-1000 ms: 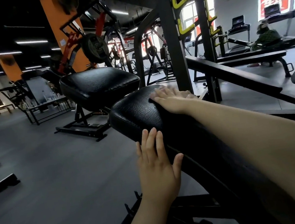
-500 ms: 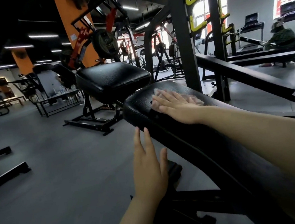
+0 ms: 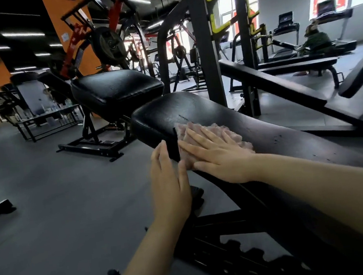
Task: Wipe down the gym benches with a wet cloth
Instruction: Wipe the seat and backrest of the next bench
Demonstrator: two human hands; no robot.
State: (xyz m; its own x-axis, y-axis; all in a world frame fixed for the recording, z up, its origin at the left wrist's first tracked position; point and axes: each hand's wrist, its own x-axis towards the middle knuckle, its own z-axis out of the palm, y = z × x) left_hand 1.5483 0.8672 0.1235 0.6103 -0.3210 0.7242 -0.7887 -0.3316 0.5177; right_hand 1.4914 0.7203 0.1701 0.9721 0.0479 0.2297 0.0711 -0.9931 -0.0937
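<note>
Head view: right hand (image 3: 218,155) fingers (image 3: 198,135) flat on cloth (image 3: 232,134).

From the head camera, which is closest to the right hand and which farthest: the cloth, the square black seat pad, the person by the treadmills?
1. The cloth: directly under the right hand, pressed onto the bench pad.
2. The square black seat pad: beyond the bench end, up and left.
3. The person: far back right, by the treadmills.

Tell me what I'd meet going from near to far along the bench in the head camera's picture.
Left hand beside the bench → right hand flat on the cloth → bare end of the pad → square seat pad → weight plate → orange pillar.
</note>
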